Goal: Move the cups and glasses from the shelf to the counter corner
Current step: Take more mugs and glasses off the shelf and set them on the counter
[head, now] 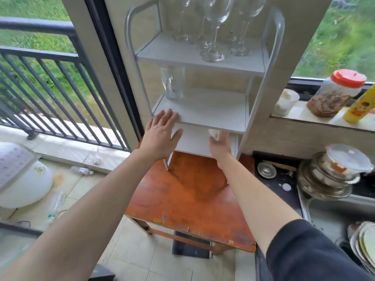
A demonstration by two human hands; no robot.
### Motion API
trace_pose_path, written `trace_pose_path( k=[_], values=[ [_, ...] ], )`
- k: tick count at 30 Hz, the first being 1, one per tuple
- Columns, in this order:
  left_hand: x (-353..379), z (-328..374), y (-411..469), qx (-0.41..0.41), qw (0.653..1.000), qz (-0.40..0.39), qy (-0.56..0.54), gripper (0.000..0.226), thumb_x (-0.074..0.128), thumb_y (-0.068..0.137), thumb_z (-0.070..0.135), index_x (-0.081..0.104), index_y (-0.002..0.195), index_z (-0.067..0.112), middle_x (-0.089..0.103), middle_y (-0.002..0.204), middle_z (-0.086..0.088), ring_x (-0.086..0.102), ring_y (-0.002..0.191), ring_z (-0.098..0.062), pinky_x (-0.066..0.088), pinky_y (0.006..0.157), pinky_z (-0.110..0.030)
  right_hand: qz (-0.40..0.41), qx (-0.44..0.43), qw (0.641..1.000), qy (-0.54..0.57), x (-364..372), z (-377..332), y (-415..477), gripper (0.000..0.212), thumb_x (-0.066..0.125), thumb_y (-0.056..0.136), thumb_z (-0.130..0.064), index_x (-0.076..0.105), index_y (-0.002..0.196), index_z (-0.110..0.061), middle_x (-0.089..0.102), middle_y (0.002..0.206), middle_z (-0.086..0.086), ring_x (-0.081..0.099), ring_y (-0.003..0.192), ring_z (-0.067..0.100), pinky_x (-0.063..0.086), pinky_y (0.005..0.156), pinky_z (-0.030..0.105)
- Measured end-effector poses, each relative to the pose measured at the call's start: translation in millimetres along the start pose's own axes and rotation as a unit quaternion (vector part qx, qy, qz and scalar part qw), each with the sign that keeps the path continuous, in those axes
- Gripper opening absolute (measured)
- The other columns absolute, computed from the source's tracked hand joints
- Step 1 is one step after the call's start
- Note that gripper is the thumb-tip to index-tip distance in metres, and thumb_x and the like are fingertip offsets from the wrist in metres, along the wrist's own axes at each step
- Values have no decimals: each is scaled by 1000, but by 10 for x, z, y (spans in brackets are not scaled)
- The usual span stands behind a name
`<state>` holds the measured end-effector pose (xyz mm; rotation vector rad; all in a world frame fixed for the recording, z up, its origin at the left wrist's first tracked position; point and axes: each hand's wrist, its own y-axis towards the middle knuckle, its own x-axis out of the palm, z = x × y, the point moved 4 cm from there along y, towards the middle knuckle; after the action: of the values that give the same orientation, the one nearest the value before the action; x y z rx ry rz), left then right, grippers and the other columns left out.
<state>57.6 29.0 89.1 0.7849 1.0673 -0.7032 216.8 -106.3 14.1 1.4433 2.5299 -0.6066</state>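
Observation:
A white three-tier shelf (213, 110) stands on an orange wooden table (188, 199). Several stemmed wine glasses (213, 33) stand on the top tier. One clear glass mug (172, 83) stands at the left of the middle tier. My left hand (162, 134) is spread flat against the front edge of the middle tier, holding nothing. My right hand (220, 145) reaches under the middle tier with its fingers around a small white cup (213, 132) on the bottom tier; most of the cup is hidden.
A windowsill at right holds a white plastic cup (287, 101), a red-lidded jar (336, 92) and a yellow bottle (361, 106). Stacked metal pots (332, 175) and plates (363, 246) crowd the dark counter beside a sink (334, 211). A balcony railing (50, 98) is left.

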Motion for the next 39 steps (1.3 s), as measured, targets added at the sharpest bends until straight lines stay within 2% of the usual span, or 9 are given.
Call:
trace_pose_path(
  k=[3, 7, 9, 13, 18, 25, 29, 33, 39],
  values=[
    [-85, 12, 35, 5, 999, 34, -13, 53, 35, 102, 49, 39, 150, 26, 34, 160, 2, 22, 149, -22, 21, 118, -50, 4, 27, 998, 55, 29, 33, 35, 31, 49, 105, -32, 43, 126, -11, 44, 121, 3, 44, 106, 20, 44, 106, 40],
    [-241, 53, 181, -53, 990, 91, -95, 53, 41, 100, 49, 46, 141, 17, 62, 134, -1, 48, 130, -26, 37, 101, -47, -5, 64, 992, 105, 65, 146, -99, 45, 39, 108, -41, 43, 142, -13, 58, 112, -1, 63, 102, 19, 55, 100, 47],
    [-313, 89, 277, -113, 972, 115, -169, 58, 46, 98, 51, 40, 143, 16, 59, 134, -4, 53, 122, -27, 42, 99, -44, -11, 68, 991, 115, 79, 194, -166, 41, 36, 108, -43, 45, 139, -19, 57, 99, -4, 63, 90, 17, 60, 92, 43],
    [-425, 247, 501, -185, 931, 139, -283, 65, 59, 92, 53, 37, 141, 16, 45, 137, -8, 51, 118, -23, 43, 94, -34, -11, 84, 989, 125, 70, 263, -273, 27, 35, 109, -43, 54, 106, -24, 56, 90, 0, 60, 83, 15, 60, 86, 38],
    [-522, 331, 751, -250, 813, 116, -512, 25, 53, 100, 38, 50, 107, 14, 57, 87, 3, 57, 70, -13, 48, 71, -32, -25, 105, 983, 149, 35, 312, -384, 28, 38, 109, -41, 59, 104, -23, 65, 98, 2, 67, 93, 17, 60, 92, 38],
    [-555, 472, 252, -255, 764, 108, -583, 20, 47, 100, 31, 56, 89, 16, 48, 76, 2, 45, 78, -21, 38, 75, -35, -18, 122, 973, 194, 10, 441, -653, 23, 47, 103, -38, 60, 99, -20, 60, 86, 2, 66, 85, 17, 60, 78, 32],
    [-465, 554, -212, -262, 699, 141, -650, 40, 51, 92, 57, 60, 79, 20, 41, 65, 8, 37, 60, -12, 36, 66, -31, -4, 93, 981, 171, -22, 557, -933, 21, 49, 97, -42, 55, 87, -25, 57, 83, -3, 61, 73, 13, 56, 66, 25],
    [-269, 505, -683, -328, 634, 178, -677, 43, 63, 75, 73, 53, 60, 34, 35, 55, 9, 37, 48, -9, 44, 82, -35, 2, 76, 983, 165, -14, 714, -1280, 27, 51, 96, -46, 57, 76, -29, 57, 75, -6, 57, 65, 9, 50, 59, 20],
    [-47, 438, -1268, -415, 627, 174, -636, 39, 68, 69, 44, 40, 57, 20, 35, 52, 6, 39, 37, -6, 40, 69, -38, 6, 86, 983, 164, -151, 1012, -1699, 19, 51, 91, -39, 57, 79, -26, 59, 82, 2, 56, 69, 14, 49, 60, 25]
  ],
)
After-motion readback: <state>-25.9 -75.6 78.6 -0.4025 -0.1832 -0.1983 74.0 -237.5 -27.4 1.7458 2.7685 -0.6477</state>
